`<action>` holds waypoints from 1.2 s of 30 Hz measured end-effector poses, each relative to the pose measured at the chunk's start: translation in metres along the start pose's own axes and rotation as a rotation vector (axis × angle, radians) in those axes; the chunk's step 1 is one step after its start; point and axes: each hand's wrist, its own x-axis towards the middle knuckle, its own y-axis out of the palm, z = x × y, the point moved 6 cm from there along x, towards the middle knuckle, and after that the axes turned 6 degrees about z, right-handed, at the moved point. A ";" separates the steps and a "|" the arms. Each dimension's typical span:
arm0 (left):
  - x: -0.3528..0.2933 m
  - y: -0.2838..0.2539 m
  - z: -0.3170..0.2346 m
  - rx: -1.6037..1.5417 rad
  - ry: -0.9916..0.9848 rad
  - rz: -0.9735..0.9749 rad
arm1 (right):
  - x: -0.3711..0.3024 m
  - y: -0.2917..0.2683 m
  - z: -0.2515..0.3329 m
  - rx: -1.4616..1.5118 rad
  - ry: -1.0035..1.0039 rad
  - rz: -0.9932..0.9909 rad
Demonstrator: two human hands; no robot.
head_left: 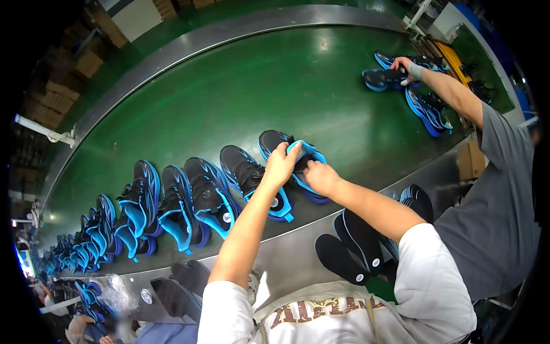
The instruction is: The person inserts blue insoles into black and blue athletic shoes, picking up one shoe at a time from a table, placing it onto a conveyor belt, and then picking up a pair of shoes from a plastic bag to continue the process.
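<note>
Black-and-blue shoe (300, 166) is sitting near the green belt's near edge, left hand (279, 167) pinching its blue collar. Right hand (322, 176) has fingertips buried inside, so can't tell if they're gripping anything. Shoe row (140, 198) blurs out leftward; loads of bare belt (229, 97) toward the far metal rim (229, 30).

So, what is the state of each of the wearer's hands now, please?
Left hand: closed, holding the shoe at its opening.
Right hand: curled at the same opening; whether it grips anything cannot be told.
</note>
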 end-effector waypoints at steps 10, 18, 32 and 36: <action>0.001 -0.002 0.018 0.081 -0.007 -0.002 | 0.008 0.021 0.004 -0.266 0.012 0.533; 0.000 -0.007 -0.002 0.053 -0.023 -0.015 | 0.016 0.034 0.005 -0.421 -0.217 0.637; -0.007 0.004 -0.044 1.230 0.364 -0.019 | -0.034 -0.004 0.008 0.005 -0.206 0.690; -0.003 0.005 -0.043 1.242 0.363 0.023 | -0.096 -0.033 -0.014 0.358 -0.170 -0.639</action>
